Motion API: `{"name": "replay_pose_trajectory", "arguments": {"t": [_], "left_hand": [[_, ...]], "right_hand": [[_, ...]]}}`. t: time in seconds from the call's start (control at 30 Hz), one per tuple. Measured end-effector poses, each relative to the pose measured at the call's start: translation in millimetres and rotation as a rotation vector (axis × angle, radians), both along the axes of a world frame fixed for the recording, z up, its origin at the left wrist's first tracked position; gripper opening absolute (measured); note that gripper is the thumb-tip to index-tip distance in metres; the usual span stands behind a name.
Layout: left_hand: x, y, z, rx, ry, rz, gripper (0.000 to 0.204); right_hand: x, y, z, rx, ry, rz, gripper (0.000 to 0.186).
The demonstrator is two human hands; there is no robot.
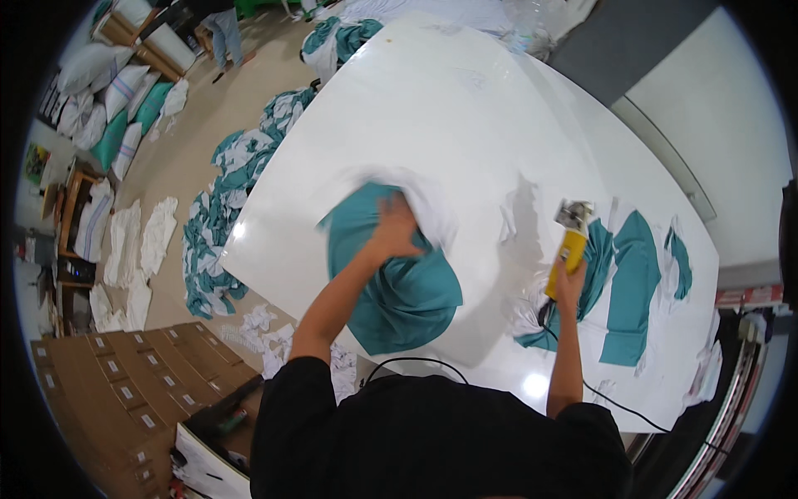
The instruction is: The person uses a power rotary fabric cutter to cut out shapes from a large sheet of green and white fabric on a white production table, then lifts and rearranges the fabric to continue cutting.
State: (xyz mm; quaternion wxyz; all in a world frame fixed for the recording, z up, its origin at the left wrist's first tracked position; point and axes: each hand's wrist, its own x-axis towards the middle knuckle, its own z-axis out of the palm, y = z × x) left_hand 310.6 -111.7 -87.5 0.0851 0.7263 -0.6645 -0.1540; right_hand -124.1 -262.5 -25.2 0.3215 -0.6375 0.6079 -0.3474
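My left hand [395, 231] lies on a bunched teal and white piece of cloth [403, 303] on the white table. Its thumb stands apart, but motion smears the fingers, so whether they grip the fabric is unclear. The white part of the cloth beyond the hand is blurred too. On the right, my right hand [569, 287] is wrapped round a yellow corded electric cutter [571, 247] with a metal head pointing away from me. This tool is above teal and white cloth pieces [632, 291]; its black cord trails toward the lower right.
Heaps of teal and white cloth [218, 229] lie along the table's left side. Brown cardboard boxes [141, 374] stand at the lower left. Stuffed sacks [116, 91] are piled at the far left, near a standing person [224, 37]. The white table [432, 108] stretches away from me.
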Motion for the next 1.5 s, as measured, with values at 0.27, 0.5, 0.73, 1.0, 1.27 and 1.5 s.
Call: {"name": "replay_pose_trajectory", "arguments": {"t": [0.27, 0.5, 0.73, 1.0, 1.27, 1.5], "left_hand": [[-163, -73, 14, -0.063, 0.132, -0.923, 0.106], [-65, -205, -15, -0.075, -0.085, 0.117, 0.093], [-83, -184, -5, -0.099, -0.128, 0.361, 0.101], [-135, -94, 22, 0.179, 0.006, 0.159, 0.138], [-24, 70, 57, 0.356, -0.122, -0.008, 0.141], [-80, 132, 19, 0.207, 0.001, -0.053, 0.138]], "right_hand": [[-148, 101, 56, 0.018, -0.152, -0.397, 0.049], [-191, 153, 43, 0.057, -0.218, -0.548, 0.046], [-169, 169, 30, 0.124, -0.314, -0.534, 0.043], [-111, 171, 47, 0.141, -0.382, -0.351, 0.048], [-76, 228, 46, 0.145, -0.135, -0.172, 0.051], [-29, 277, 47, 0.231, 0.160, 0.103, 0.057]]}}
